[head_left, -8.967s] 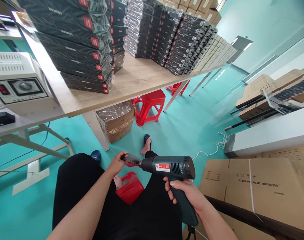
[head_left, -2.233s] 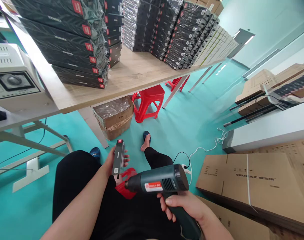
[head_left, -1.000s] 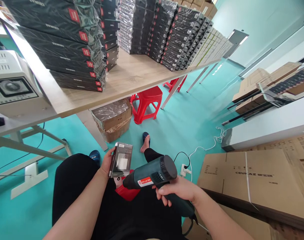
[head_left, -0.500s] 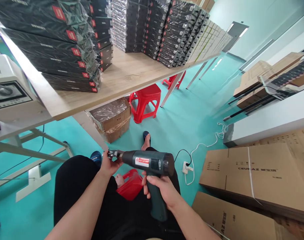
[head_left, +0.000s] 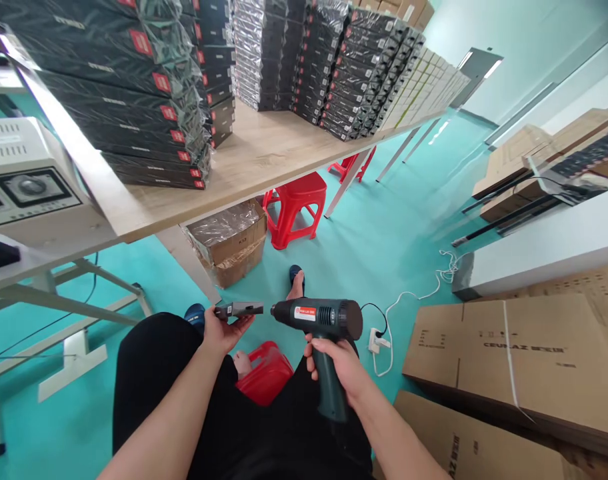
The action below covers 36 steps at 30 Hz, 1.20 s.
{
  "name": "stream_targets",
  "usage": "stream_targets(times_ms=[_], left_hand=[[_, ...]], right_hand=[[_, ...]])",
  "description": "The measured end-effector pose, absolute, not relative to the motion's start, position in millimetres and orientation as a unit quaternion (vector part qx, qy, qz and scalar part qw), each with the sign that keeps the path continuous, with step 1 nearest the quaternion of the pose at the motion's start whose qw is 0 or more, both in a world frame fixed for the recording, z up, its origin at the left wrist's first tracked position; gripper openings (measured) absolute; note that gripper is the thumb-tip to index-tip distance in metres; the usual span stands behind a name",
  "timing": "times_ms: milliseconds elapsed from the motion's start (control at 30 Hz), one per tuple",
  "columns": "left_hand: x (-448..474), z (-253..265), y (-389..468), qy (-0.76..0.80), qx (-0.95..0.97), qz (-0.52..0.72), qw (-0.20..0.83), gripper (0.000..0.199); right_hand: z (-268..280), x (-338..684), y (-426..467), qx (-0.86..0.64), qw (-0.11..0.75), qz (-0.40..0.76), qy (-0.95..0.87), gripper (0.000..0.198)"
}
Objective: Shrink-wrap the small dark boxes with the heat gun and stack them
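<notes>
My right hand [head_left: 334, 363] grips the handle of a dark green heat gun [head_left: 317, 317], which has a red and white label on its barrel. Its nozzle points left. In my left hand [head_left: 227, 331] is a flat black box [head_left: 241, 309], held by its edges with the thumb at its left end. A small gap separates the nozzle tip from the box's right end. Both hands are above my lap, over a red plastic object [head_left: 267, 373] between my legs.
Stacks of black boxes in clear film [head_left: 159, 113] stand on a wooden table [head_left: 264, 143] ahead. Beneath it are an open carton [head_left: 234, 243] and a red stool [head_left: 299, 207]. Large cartons [head_left: 504, 347] are on the right, near a power strip [head_left: 377, 341]. A beige machine [head_left: 29, 180] sits left.
The heat gun has moved right, away from the box, opening a gap. The box now shows its long side more fully. The whole view has shifted slightly.
</notes>
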<state>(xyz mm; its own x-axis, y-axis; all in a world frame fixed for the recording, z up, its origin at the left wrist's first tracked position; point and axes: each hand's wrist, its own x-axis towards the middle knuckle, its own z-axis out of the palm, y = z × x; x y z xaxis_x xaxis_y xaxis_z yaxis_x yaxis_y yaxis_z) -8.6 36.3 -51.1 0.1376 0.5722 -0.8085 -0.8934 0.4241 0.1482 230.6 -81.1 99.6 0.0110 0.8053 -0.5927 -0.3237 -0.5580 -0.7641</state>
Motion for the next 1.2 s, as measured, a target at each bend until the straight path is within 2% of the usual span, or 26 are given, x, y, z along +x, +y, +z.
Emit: stream_targets(times_ms=[100,300,700,867,1000,1200], left_hand=[[-9.1,-55.3,38.3,0.428,-0.188,0.498,0.73,0.032],[-8.1,-56.5,38.6,0.407,-0.191,0.505,0.737,0.031],[-7.5,-57.3,39.7,0.443,-0.166,0.525,0.708,0.029],[-7.9,-56.1,38.7,0.42,-0.182,0.541,0.706,0.032],[-7.1,-54.4,39.3,0.427,-0.185,0.555,0.689,0.028],[-13.8,-50.0,38.8,0.346,-0.187,0.579,0.714,0.031]], right_hand=[[104.7,232.3,-86.4,-0.54,0.404,0.703,-0.225,0.033],[102.9,225.4,-84.2,-0.547,0.454,0.675,-0.196,0.034],[106.8,211.7,-92.0,-0.514,0.383,0.713,-0.285,0.026],[105.9,205.2,-84.5,-0.534,0.406,0.688,-0.277,0.032],[107.4,203.7,-83.6,-0.52,0.386,0.704,-0.292,0.033],[106.3,223.0,-79.8,-0.546,0.446,0.674,-0.22,0.03]])
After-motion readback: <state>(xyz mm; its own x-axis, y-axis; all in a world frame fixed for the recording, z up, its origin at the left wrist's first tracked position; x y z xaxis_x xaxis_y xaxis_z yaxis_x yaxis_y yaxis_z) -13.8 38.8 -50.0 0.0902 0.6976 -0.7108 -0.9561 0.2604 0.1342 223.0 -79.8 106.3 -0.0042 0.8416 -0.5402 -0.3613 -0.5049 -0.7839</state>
